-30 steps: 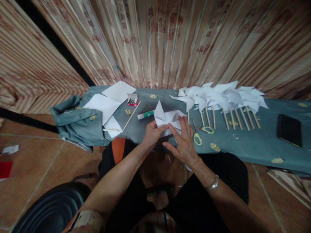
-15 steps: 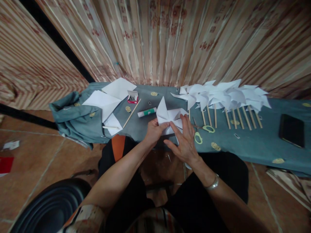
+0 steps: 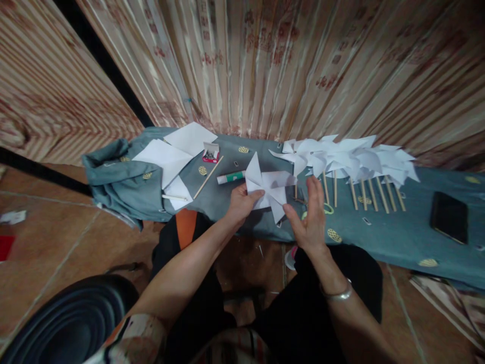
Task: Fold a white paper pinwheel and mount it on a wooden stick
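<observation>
A white paper pinwheel (image 3: 276, 183) with folded blades is held over the cloth by my left hand (image 3: 243, 203), its thumb pressed near the centre. My right hand (image 3: 309, 220) is open to the right of the paper, fingers spread, thumb close to the lower blade; whether it touches cannot be made out. Partly behind my right hand lie scissors (image 3: 329, 209) with light green handles. A glue stick (image 3: 231, 177) with a green label lies just left of the pinwheel.
A row of finished-looking pinwheels on sticks (image 3: 352, 156) lies at the right, beside a black phone (image 3: 449, 216). At the left are white paper sheets (image 3: 164, 156), an open red box of small metal pins (image 3: 210, 152) and a wooden stick (image 3: 208, 177). A black stool (image 3: 71, 323) stands lower left.
My right hand has come off the pinwheel's centre and moved right, fingers spreading. My left hand keeps its hold, and the lower blade now shows. The view has shifted slightly.
</observation>
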### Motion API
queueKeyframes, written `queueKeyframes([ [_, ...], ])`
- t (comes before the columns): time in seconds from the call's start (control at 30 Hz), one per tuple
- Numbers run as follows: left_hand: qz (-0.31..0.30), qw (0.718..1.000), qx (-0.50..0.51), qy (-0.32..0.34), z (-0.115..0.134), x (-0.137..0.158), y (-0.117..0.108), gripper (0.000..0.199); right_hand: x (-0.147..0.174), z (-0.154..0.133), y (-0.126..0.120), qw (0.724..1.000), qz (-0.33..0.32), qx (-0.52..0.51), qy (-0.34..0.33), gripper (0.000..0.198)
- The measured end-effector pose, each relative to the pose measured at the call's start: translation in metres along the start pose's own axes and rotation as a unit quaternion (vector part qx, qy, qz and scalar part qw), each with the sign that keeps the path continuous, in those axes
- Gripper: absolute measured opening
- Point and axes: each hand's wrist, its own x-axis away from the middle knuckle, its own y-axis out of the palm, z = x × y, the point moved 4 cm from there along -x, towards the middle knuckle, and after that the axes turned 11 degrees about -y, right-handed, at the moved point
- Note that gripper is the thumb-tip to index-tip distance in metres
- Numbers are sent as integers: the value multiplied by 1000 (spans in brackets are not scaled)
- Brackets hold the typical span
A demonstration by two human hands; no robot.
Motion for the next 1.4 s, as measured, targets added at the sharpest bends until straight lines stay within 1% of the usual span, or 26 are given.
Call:
queueKeyframes([
  [0.03,-4,1000,2,-1,-2,-1,0,22,0,8,1,997,13,-60,57,80],
  [0.07,-9,1000,3,0,-3,-1,1,22,1,16,4,985,25,-122,117,83],
  [0.13,-14,1000,0,4,-3,-1,1,23,4,29,11,947,48,-222,226,89],
  [0.17,-14,1000,-2,6,-3,0,1,23,6,34,14,929,65,-252,264,90],
  [0.2,-12,1000,-4,8,-2,0,1,23,7,38,16,914,81,-270,292,90],
  [0.27,-9,1000,-8,9,0,1,0,24,9,44,16,890,112,-295,328,86],
  [0.33,-10,1000,-10,9,2,1,0,24,10,45,17,871,114,-324,352,79],
  [0.4,-15,1000,-14,9,1,2,1,24,10,41,20,860,84,-361,351,70],
  [0.5,-20,999,-43,14,-3,2,5,23,5,25,29,856,25,-420,299,59],
  [0.53,-24,998,-57,17,-5,3,6,21,3,21,31,857,18,-428,285,57],
  [0.6,-33,996,-84,25,-8,4,8,19,1,16,34,863,31,-420,278,52],
  [0.7,-42,992,-112,35,-11,7,11,17,1,17,34,870,66,-389,296,45],
  [0.87,-49,989,-138,32,-14,9,14,16,3,23,33,875,83,-363,309,38],
  [0.93,-46,989,-139,29,-15,9,14,15,4,24,33,875,91,-357,313,41],
  [1.0,-42,989,-136,23,-17,7,14,16,4,25,34,877,99,-348,317,50],
  [1.1,-44,993,-113,8,-21,5,13,19,3,27,34,892,95,-321,304,60],
  [1.17,-50,995,-86,-5,-23,5,13,21,3,28,34,902,84,-311,289,62],
  [1.23,-61,996,-56,-19,-25,6,13,25,3,28,32,905,77,-307,284,62],
  [1.4,-84,995,-29,-46,-25,10,15,34,5,22,28,898,69,-317,297,57],
])
